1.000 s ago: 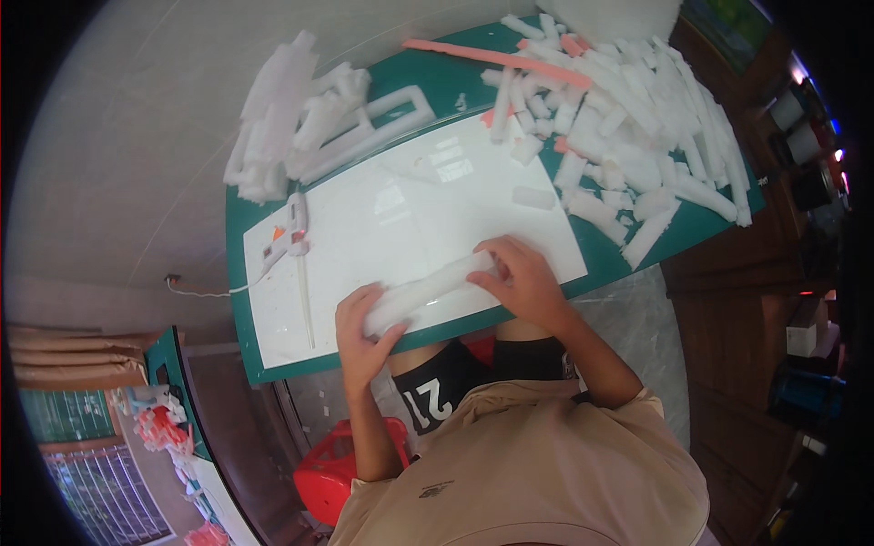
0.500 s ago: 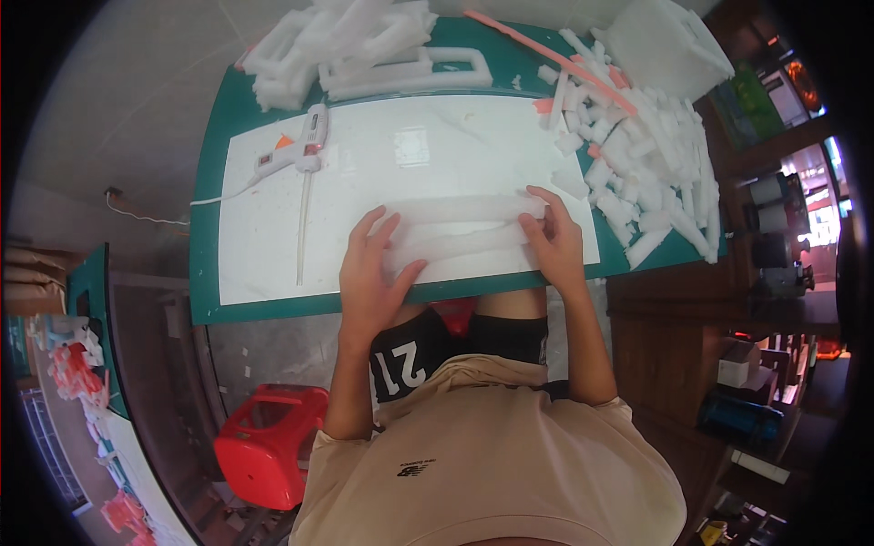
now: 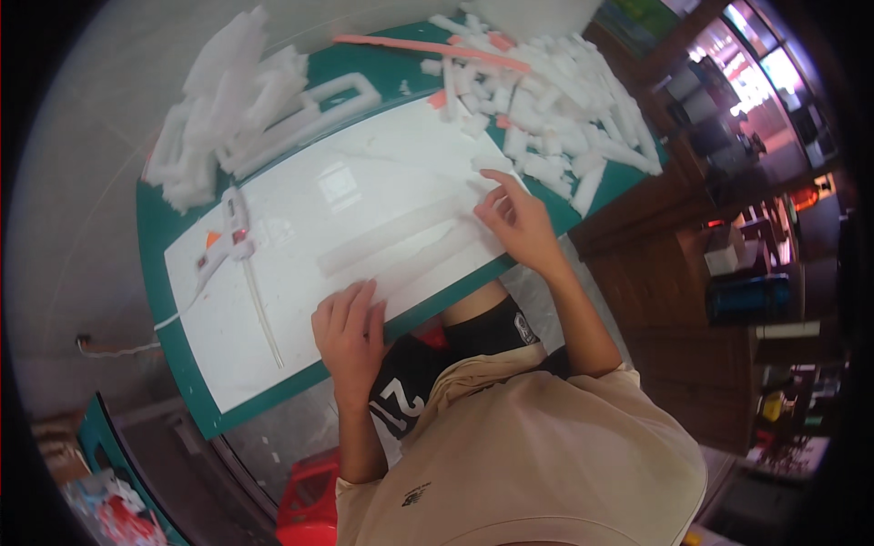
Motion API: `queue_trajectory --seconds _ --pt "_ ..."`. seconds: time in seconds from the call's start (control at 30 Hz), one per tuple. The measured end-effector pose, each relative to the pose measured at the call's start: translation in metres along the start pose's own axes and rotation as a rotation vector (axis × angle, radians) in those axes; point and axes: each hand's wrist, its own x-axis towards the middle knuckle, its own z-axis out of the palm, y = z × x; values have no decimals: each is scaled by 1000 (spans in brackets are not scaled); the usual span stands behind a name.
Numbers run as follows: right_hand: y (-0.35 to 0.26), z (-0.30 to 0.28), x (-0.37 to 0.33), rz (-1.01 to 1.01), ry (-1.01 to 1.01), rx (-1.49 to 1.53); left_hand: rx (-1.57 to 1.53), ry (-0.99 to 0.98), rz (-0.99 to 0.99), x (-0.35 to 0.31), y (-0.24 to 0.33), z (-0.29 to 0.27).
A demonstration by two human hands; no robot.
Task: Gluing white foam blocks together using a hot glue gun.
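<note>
Two white foam strips lie side by side on the white board (image 3: 300,273): a far strip (image 3: 391,238) and a near strip (image 3: 432,259). At the left end of the near strip, my left hand (image 3: 350,337) rests with its fingers stretched out. My right hand (image 3: 517,223) is by the right ends of the strips, thumb and fingers apart, holding nothing. Whether its fingertips touch the near strip is hard to tell. To the left lies a white glue gun (image 3: 235,223) with an orange trigger; a thin pale glue stick (image 3: 262,314) extends from it.
Foam frames (image 3: 228,109) are stacked at the far left of the green table (image 3: 205,405). Foam offcuts (image 3: 555,118) are heaped at the far right, under a long pink strip (image 3: 428,52). A red stool (image 3: 309,500) stands below left. The gun's cord (image 3: 168,323) runs off left.
The view has turned, so the table appears tilted. My hands have loosened from the strip ends: the right has opened and lifted slightly, the left has drawn back toward the near edge.
</note>
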Motion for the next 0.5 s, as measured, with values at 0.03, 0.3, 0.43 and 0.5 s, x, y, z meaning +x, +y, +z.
queue_trajectory --seconds 0.03,0.3,0.43,0.5 --pt "4 -9 -2 4 72 -38 9 10 -2 0 -1 1" --pt "48 -103 -6 104 507 -295 28 -38 21 -1 -1 0" --pt "80 -130 -4 95 596 -474 39 -43 24 -1 0 -1" --pt "88 -131 4 97 590 -533 36 -42 28 2 -1 -2"
